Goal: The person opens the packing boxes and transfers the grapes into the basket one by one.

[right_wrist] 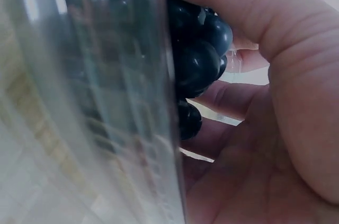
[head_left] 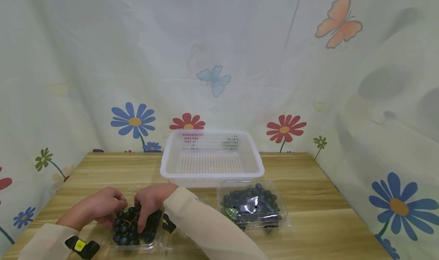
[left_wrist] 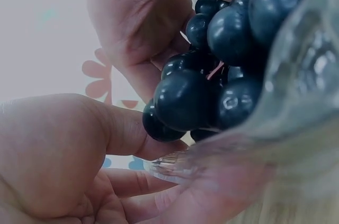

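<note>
The dark grapes (head_left: 125, 227) are round, shiny and almost black, with a bit of blue. They sit close together in a bunch, and some thin pinkish stems show between them. They are in a clear plastic box (head_left: 145, 247) with an open top, near the front left of the tabletop (head_left: 319, 222). The left hand (head_left: 107, 207) pinches the edge of the box, with its thumb by the grapes and its fingers under the edge. The right hand (head_left: 151, 199) reaches in from above and its fingers curl around some grapes. That hand hides some of the grapes in the head view, and in the right wrist view the blurry side of the box covers many of them. To the right is another clear box (head_left: 253, 218), full of dark grapes with a bit of green at one side. Just behind it is a white basket (head_left: 212, 175) with lots of little holes. A pale cloth (head_left: 253, 42) with flowers and butterflies hangs at the back
</note>
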